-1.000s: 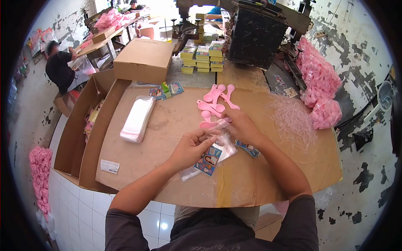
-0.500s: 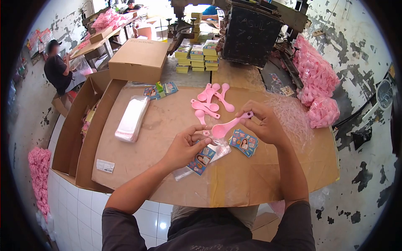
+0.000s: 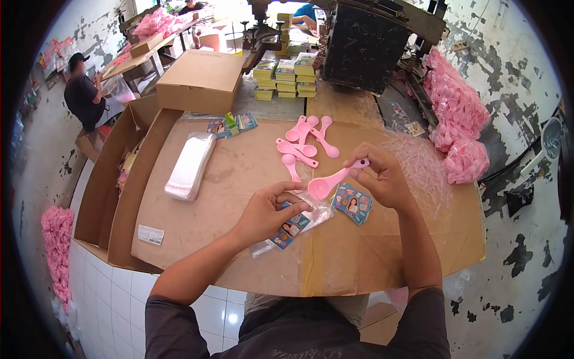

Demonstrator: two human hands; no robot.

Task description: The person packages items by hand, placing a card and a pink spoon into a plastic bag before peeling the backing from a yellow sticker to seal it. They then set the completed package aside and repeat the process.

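Observation:
Between the thumb and fingers of my right hand is the handle of a pink plastic measuring spoon. Its bowl points left and overlaps the mouth of a clear plastic bag in this view. My left hand pinches that bag near its open end. A printed blue card shows through the bag, partly hidden by my left fingers. To the right, below my right hand, lies a small stack of similar cards. Several loose pink spoons lie just beyond my hands.
A stack of clear bags lies on the cardboard-covered table at left. Fanned cards, a closed carton and card stacks stand farther back. Bagged pink spoons line the right; a person sits far left.
The view has shifted slightly. The spoon's bowl and my left fingers have moved a little right, with the bowl still by the bag's mouth. Both holds are unchanged.

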